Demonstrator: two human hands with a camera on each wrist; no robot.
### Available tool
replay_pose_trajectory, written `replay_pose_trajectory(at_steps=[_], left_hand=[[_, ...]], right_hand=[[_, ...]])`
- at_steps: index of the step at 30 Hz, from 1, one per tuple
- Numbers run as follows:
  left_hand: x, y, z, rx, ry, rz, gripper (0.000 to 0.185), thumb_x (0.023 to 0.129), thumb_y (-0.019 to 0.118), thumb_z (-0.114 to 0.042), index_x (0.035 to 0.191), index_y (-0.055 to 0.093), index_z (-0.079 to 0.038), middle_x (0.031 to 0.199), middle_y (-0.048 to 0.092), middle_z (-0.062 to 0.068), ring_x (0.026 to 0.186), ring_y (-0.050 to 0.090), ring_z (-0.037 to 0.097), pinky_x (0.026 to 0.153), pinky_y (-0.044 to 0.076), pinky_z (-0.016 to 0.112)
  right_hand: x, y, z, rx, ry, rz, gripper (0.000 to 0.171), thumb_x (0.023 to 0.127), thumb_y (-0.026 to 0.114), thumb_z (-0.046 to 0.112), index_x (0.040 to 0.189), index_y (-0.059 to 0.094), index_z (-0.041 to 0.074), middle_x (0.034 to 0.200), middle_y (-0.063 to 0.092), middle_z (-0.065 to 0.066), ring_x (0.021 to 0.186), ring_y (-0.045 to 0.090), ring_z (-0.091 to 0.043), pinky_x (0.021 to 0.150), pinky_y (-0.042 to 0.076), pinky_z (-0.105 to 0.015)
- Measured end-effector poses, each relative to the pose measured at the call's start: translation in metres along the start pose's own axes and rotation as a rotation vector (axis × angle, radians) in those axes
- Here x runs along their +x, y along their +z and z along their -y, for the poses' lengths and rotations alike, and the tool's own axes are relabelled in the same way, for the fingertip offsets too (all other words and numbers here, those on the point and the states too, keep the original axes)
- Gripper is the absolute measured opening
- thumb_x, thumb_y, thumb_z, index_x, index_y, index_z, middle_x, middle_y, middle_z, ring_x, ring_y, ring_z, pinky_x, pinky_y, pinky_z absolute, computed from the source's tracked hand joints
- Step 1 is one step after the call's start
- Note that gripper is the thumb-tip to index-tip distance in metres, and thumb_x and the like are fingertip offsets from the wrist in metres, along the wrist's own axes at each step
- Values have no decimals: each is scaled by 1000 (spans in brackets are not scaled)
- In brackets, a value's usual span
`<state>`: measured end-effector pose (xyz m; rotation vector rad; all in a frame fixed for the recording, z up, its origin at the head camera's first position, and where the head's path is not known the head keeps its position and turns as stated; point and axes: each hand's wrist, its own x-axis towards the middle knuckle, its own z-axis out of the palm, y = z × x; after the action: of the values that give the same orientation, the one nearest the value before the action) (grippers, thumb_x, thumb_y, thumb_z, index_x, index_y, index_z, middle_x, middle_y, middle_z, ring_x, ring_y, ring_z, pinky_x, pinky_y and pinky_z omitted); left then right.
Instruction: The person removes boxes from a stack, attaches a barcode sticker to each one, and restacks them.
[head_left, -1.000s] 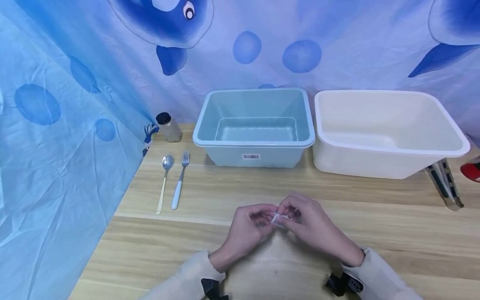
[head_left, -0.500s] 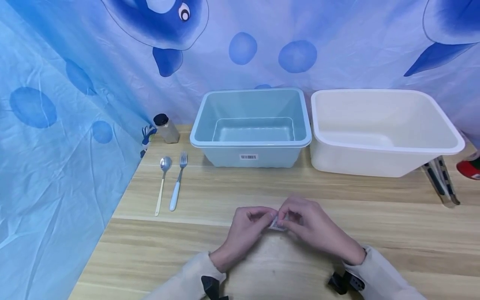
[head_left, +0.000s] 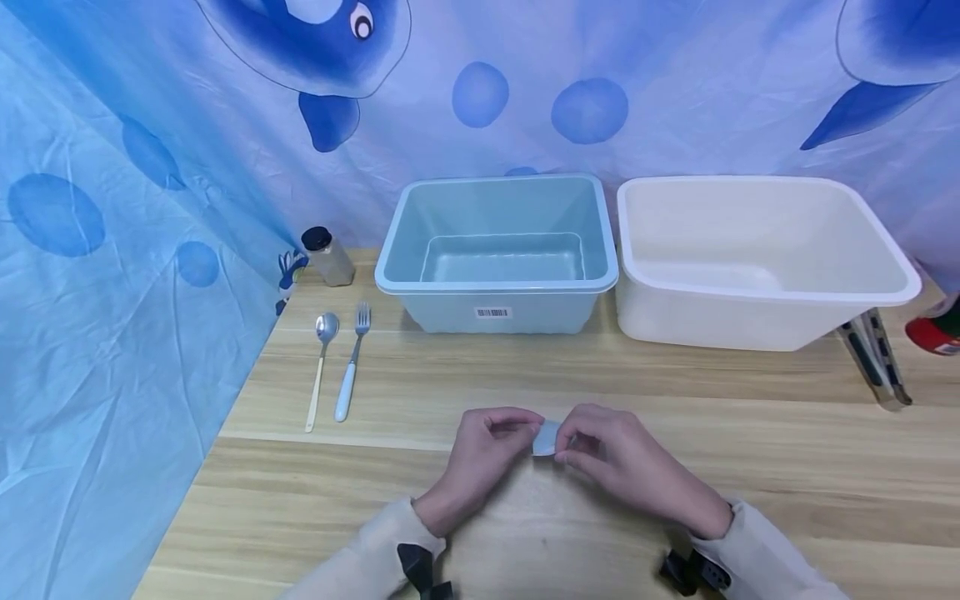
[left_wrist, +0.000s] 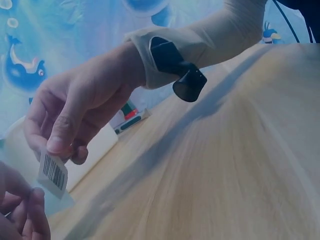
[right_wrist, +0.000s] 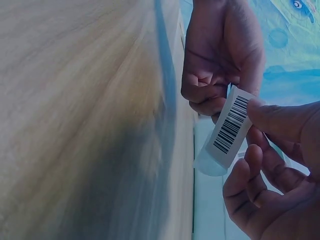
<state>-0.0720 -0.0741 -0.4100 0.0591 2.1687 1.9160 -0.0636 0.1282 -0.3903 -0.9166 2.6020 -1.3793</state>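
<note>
barcode label (right_wrist: 230, 127) pinched between left hand (head_left: 483, 454) and right hand (head_left: 618, 462) grips.

Both arms wear long, pale cream sleeves (head_left: 360, 558) of soft cloth that end at the wrists in a loose cuff. A black camera mount (head_left: 417, 568) sits under the left cuff, and a matching black mount (head_left: 693, 572) with a rounded knob sits at the right wrist. The left hand (head_left: 487, 454) and right hand (head_left: 626, 462) are bare, with short, unpainted nails on the fingers (left_wrist: 57, 142).
</note>
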Motion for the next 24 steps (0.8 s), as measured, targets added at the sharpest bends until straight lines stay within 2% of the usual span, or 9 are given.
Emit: replay_pose_trajectory(at_steps=[7, 12, 18, 21, 24], left_hand=[[4, -7, 4, 70, 44, -23, 12, 85, 70, -8, 95, 75, -3, 95, 75, 14, 84, 72, 16, 76, 56, 19], [8, -13, 9, 198, 152, -53, 10, 85, 69, -4, 92, 76, -6, 88, 75, 11, 77, 69, 13, 70, 55, 19], [9, -18, 15, 358, 283, -60, 13, 83, 67, 1, 90, 75, -7, 80, 73, 5, 65, 60, 5, 61, 52, 17], [8, -19, 14, 453, 340, -93, 15, 81, 68, 1, 89, 75, -8, 88, 73, 6, 65, 59, 8, 58, 50, 17], [5, -19, 11, 507, 363, -134, 16, 78, 68, 0, 89, 75, -10, 108, 70, 10, 82, 65, 15, 64, 53, 20]], right_hand=[[-2, 2, 1, -20, -17, -1, 16, 84, 73, 9, 86, 65, 22, 81, 61, 14, 69, 50, 1, 59, 48, -19], [-4, 4, 2, -34, -61, -32, 16, 83, 74, 9, 86, 65, 23, 79, 59, 15, 67, 49, 3, 56, 47, -20], [-6, 4, 3, -12, -58, -52, 18, 82, 74, 7, 84, 65, 23, 77, 59, 16, 67, 50, 3, 56, 48, -19], [-7, 3, 3, -12, -41, -57, 16, 83, 74, 8, 84, 66, 21, 76, 61, 14, 67, 52, 3, 58, 49, -19], [-7, 1, 3, -33, -21, -66, 15, 82, 75, 7, 84, 67, 20, 76, 63, 12, 68, 53, 3, 59, 50, -19]])
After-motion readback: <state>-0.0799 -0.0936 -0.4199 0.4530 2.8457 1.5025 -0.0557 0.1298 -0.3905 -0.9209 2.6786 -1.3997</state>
